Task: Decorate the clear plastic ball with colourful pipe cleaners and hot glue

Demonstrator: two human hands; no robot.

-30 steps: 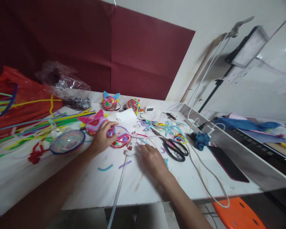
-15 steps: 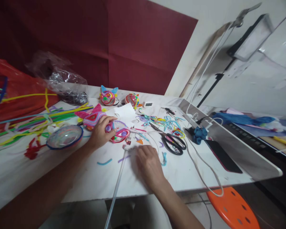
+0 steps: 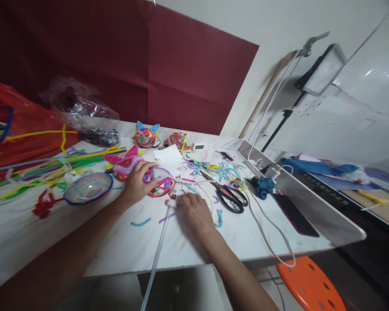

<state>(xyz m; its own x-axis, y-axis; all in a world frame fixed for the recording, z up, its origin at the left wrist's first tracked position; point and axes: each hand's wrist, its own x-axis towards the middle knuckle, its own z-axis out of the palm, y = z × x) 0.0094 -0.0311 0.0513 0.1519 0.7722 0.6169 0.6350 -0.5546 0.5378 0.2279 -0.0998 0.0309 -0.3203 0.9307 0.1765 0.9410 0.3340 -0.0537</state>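
My left hand (image 3: 138, 181) is closed around a pink and red mask (image 3: 163, 186) trimmed with pipe cleaners and purple eye pieces, which rests on the table. My right hand (image 3: 196, 212) lies with curled fingers over the handle side of a white glue gun (image 3: 172, 201). A long clear glue stick (image 3: 157, 255) runs from the gun's back end past the table's front edge. Behind my left hand sits a pink-eared animal mask (image 3: 125, 166). A clear dome with a blue rim (image 3: 89, 188) lies left of that hand. Black-handled scissors (image 3: 231, 198) lie right of my right hand.
Cut pipe cleaners (image 3: 220, 169) lie in a heap behind the scissors. Two finished masks, one blue-eared (image 3: 146, 134), stand at the back. Long pipe cleaners (image 3: 84, 159) and a red bag (image 3: 32, 125) fill the left. A white cable (image 3: 269, 235) loops beside a black phone (image 3: 294, 214) at right.
My right hand has moved left and slightly forward, up against the glue gun. My left hand keeps its hold on the mask. The view has shifted a little.
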